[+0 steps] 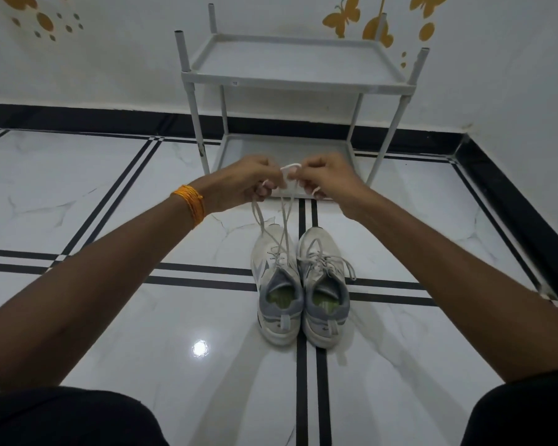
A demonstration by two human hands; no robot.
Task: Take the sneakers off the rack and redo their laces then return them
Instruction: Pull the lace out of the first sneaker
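Two white and grey sneakers stand side by side on the floor, toes pointing away from me. The left sneaker [276,284] has its white lace [285,214] pulled up taut above it. My left hand [242,185] and my right hand [329,181] each pinch an end of that lace, close together, with a small loop between them. The right sneaker [324,284] has a tied bow lying on its tongue. Both hands hover above and beyond the toes, in front of the rack.
A grey two-shelf rack [297,82] stands against the white wall, both shelves bare. The floor is glossy white tile with black stripes. A black skirting runs along the wall and down the right side. My knees in dark cloth fill the bottom corners.
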